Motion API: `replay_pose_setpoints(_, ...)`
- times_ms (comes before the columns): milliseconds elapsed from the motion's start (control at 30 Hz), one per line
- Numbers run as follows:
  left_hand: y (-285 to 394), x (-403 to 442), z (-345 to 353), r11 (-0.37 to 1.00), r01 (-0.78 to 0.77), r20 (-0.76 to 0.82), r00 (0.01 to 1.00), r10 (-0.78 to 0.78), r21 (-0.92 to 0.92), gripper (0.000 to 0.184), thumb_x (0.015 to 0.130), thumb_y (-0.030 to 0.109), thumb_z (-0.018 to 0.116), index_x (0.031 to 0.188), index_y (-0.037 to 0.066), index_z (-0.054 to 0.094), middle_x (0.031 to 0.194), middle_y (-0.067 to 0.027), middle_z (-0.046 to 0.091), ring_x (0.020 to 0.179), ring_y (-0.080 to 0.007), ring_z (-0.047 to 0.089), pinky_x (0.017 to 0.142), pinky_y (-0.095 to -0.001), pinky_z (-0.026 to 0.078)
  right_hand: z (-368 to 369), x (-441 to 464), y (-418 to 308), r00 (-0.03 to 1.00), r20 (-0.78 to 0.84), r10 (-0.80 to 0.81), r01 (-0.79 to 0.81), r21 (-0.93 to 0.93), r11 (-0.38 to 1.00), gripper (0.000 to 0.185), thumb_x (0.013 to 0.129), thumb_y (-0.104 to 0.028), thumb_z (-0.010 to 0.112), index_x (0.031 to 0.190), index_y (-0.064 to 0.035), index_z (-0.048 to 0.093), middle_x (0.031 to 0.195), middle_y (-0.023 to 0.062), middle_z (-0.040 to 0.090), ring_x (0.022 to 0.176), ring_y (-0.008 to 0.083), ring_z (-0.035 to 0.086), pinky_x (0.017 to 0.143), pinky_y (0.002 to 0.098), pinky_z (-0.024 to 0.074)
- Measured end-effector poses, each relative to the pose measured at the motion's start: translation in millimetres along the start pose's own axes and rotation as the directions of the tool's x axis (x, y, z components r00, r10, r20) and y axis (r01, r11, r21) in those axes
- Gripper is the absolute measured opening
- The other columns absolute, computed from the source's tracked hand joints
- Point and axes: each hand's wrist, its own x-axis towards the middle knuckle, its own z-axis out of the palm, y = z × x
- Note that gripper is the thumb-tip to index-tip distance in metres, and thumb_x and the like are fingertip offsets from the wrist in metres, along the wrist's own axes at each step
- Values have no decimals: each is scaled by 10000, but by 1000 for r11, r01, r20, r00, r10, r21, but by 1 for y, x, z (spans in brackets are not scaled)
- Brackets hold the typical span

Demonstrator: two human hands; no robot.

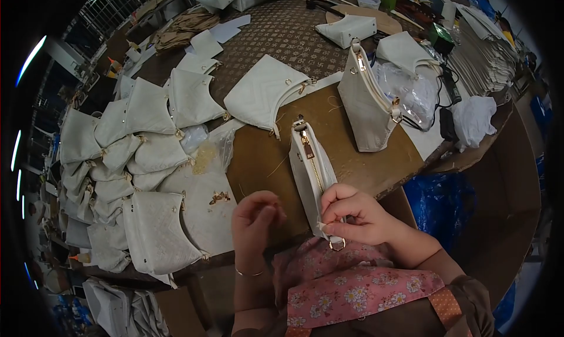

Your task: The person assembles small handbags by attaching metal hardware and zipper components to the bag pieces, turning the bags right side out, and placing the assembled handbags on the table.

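Observation:
A white handbag (305, 172) with a gold zipper stands on the brown work surface in front of me, its near end by my apron. My right hand (355, 216) pinches the near end of this bag, just above a gold D-ring (337, 244). Left of the bag, apart from it, my left hand (255, 216) is raised with fingers curled toward the thumb. It is slightly blurred, and anything between those fingers is too small to make out. A second white handbag (367, 105) stands upright behind to the right. Another white bag (264, 90) lies flat farther back.
Several white bags (150, 105) are piled along the left side. Small gold hardware pieces (220, 197) lie on a white sheet near my left hand. Clear plastic (408, 90) and a white plastic bag (474, 119) are at right. An open cardboard box (499, 196) stands below the right edge.

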Motion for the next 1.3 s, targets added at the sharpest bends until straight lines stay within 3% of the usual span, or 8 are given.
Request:
replay_pose_setpoints(67,3,7,23,978,66,255,967,-14,-195,162,896,14,530,1039,-8,604,798,-44,602,740,-108,562,639,-225,441,-2,0,1,1000,5,-12,12,-1,1000,79,787,-60,656,758,-11,601,890,63,525,828,176,519,722,289,418)
replay_pose_setpoints(200,2,13,43,966,117,373,927,-23,-232,195,890,6,535,1073,-22,597,828,-40,611,766,-105,564,674,-227,446,-5,-1,3,1000,1,-29,29,24,999,78,784,-69,658,754,-13,613,896,60,529,844,180,524,733,290,420)
replay_pose_setpoints(267,7,12,47,934,253,402,906,-137,-253,186,884,-2,541,1057,-27,606,863,-44,629,787,-106,577,707,-227,454,-4,-2,5,999,-12,-33,33,32,999,76,781,-68,659,751,-13,616,894,59,532,845,181,528,734,289,421)
replay_pose_setpoints(600,11,7,44,968,201,385,914,-129,-153,141,874,1,567,995,-19,636,903,-65,653,846,-110,605,775,-237,474,-2,-1,5,998,-42,-46,46,12,999,78,760,-69,665,733,-12,619,867,62,543,825,186,541,716,291,426)
replay_pose_setpoints(667,11,5,46,981,158,332,937,-113,-112,128,845,37,594,931,-54,624,850,-107,629,784,-177,611,735,-285,492,-2,-2,5,998,-46,-49,50,3,999,77,758,-67,665,731,-12,618,866,62,543,822,186,542,713,290,427)
replay_pose_setpoints(1067,10,2,45,994,101,305,949,-82,-47,105,809,-1,616,898,-49,647,899,-111,620,820,-178,607,757,-288,494,1,-2,5,996,-70,-53,53,-12,999,85,758,-69,664,726,-9,613,867,60,534,815,177,536,705,283,425)
replay_pose_setpoints(1200,11,-3,45,987,154,307,942,-134,-43,108,799,-25,607,895,-46,652,920,-117,626,850,-177,606,780,-290,489,3,-3,5,995,-94,-36,36,-7,999,90,763,-74,663,727,-11,610,859,58,527,810,172,526,708,279,417)
replay_pose_setpoints(1300,9,-5,44,983,165,321,938,-130,-83,126,805,-44,643,925,-13,665,932,-45,626,868,-107,590,795,-233,458,5,-3,5,992,-115,-51,49,-17,999,95,764,-80,663,727,-12,608,855,58,527,808,171,527,705,278,417)
